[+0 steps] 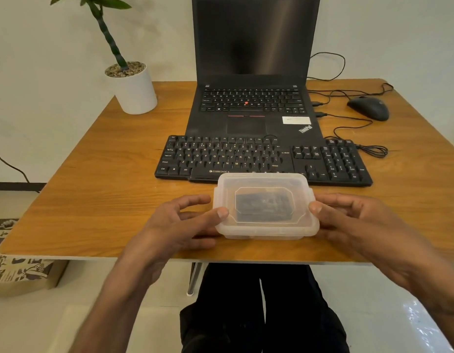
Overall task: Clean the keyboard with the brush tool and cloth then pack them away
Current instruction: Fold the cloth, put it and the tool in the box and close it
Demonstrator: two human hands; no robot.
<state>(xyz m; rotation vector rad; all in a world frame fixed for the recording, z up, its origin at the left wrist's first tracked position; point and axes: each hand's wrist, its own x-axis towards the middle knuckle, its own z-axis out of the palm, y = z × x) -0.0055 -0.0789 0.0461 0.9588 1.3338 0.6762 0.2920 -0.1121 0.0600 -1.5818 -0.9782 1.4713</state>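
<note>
The left hand point(180, 222) has its thumb pressed on the left edge of the lid of a translucent plastic container point(265, 207), while its fingers are loosely spread and curled beside the container's left wall; whether they touch it is unclear. The right hand point(353, 220) mirrors this: its thumb lies on the lid's right edge, and its fingers curl along the right side.

The container sits lidded on the wooden table point(106, 200), with dark contents inside, too blurred through the plastic to name. Just behind the container lies the black Zebronics keyboard point(259, 159), its front edge close to the container's back rim. Behind the container stands an open ThinkPad laptop point(254, 72). Behind the container to the right rests a black wired mouse point(368, 108), and behind it to the left stands a white potted plant point(134, 85).
</note>
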